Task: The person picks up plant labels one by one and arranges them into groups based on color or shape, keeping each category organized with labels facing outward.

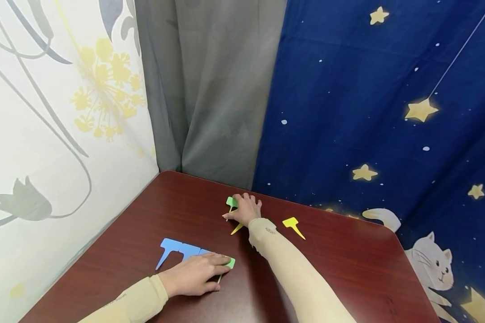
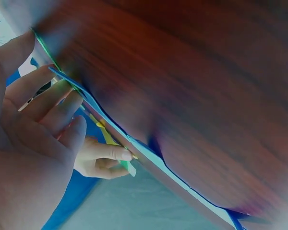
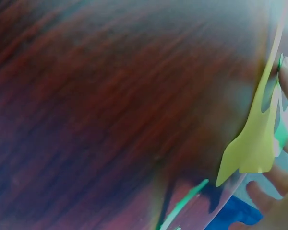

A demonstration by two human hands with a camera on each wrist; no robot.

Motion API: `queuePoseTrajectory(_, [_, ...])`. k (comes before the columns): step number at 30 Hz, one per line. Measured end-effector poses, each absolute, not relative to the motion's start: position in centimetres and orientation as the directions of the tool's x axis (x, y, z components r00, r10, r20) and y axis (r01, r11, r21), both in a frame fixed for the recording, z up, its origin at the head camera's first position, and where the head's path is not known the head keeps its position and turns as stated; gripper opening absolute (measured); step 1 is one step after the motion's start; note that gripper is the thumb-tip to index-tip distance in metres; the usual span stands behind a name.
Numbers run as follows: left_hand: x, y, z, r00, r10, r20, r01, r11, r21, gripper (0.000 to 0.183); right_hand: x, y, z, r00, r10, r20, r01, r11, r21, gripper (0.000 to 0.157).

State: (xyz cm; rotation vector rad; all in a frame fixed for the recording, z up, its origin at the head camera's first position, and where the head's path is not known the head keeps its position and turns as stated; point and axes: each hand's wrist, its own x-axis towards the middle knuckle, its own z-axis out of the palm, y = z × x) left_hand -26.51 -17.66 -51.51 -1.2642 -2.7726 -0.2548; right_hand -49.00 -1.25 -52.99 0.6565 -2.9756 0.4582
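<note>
In the head view my left hand (image 1: 196, 273) lies over the right end of a row of joined blue plant labels (image 1: 170, 245). Its fingertips rest on a green plant label (image 1: 231, 263), and the thumb is beside that label's stem. The left wrist view shows the blue row edge-on past these fingers. Farther back, my right hand (image 1: 248, 210) reaches with spread fingers over another green label (image 1: 231, 202), its thumb at the stem. Yellow labels (image 3: 252, 143) lie overlapping beneath and beside this hand, partly hidden in the head view.
One more yellow label (image 1: 293, 223) lies to the right of my right forearm. The dark red wooden table (image 1: 347, 269) ends at grey (image 1: 222, 89) and blue starry curtains (image 1: 327, 134) behind. A white patterned curtain (image 1: 44, 134) hangs along the left edge.
</note>
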Motion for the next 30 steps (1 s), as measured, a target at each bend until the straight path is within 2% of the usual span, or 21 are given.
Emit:
queuePoseTrajectory(9, [-26.7, -17.8, -51.6, -0.655, 0.735, 0.174, 0.755, 0.642, 0.134, 0.048, -48.9, -1.3, -52.7, -0.873, -0.445, 0.201, -0.484, 0.844, -0.232, 0.078])
queuePoseTrajectory(17, [-26.6, -17.7, -51.5, -0.672, 0.723, 0.157, 0.74, 0.653, 0.16, 0.05, -49.4, -1.0, -52.9, -0.877, -0.445, 0.182, -0.48, 0.831, -0.28, 0.058])
queuePoseTrajectory(22, [-26.5, -17.7, -51.5, -0.677, 0.721, 0.148, 0.736, 0.659, 0.159, 0.051, -49.6, -0.6, -52.4, -0.873, -0.469, 0.132, -0.482, 0.79, -0.379, 0.048])
queuePoseTrajectory(27, [-26.6, -17.8, -51.6, -0.68, 0.719, 0.142, 0.733, 0.66, 0.167, 0.051, -49.6, -0.1, -51.9, -0.864, -0.495, 0.093, -0.471, 0.73, -0.496, 0.045])
queuePoseTrajectory(30, [-26.6, -17.8, -51.7, -0.681, 0.72, 0.136, 0.731, 0.657, 0.181, 0.052, -49.7, 0.3, -51.6, -0.859, -0.505, 0.081, -0.469, 0.714, -0.521, 0.045])
